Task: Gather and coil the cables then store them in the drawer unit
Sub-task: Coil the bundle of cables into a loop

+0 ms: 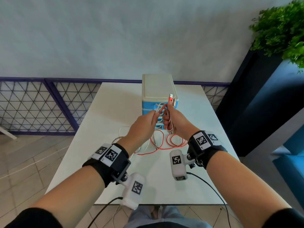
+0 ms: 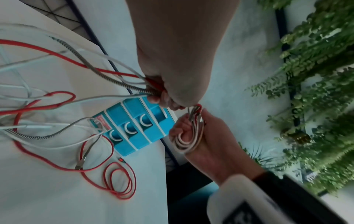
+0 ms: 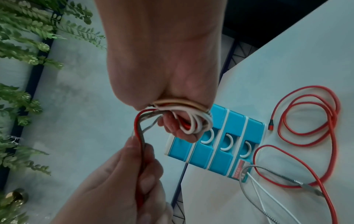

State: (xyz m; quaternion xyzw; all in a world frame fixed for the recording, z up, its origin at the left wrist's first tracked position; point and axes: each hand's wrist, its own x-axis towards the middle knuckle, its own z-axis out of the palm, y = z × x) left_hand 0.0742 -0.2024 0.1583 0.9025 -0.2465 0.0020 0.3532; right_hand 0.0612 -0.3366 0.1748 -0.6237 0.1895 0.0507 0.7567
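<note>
Both hands are raised above the white table (image 1: 115, 112), just in front of the blue drawer unit (image 1: 158, 89) with its cream top. My right hand (image 1: 174, 119) grips a coiled bundle of cables (image 3: 191, 121), white, red and braided, with a red USB plug (image 1: 171, 97) sticking up. My left hand (image 1: 144, 124) pinches the same strands (image 3: 141, 130) a short way from the coil. The loose red cable (image 1: 171, 143) and white and braided cables (image 2: 47, 136) trail down onto the table. All the drawers (image 3: 220, 145) look closed.
A green plant (image 1: 283, 28) on a dark planter stands at the right. Behind the table are a pale wall and a purple lattice rail (image 1: 41, 104). The black camera leads (image 1: 213, 190) hang off the table's near edge.
</note>
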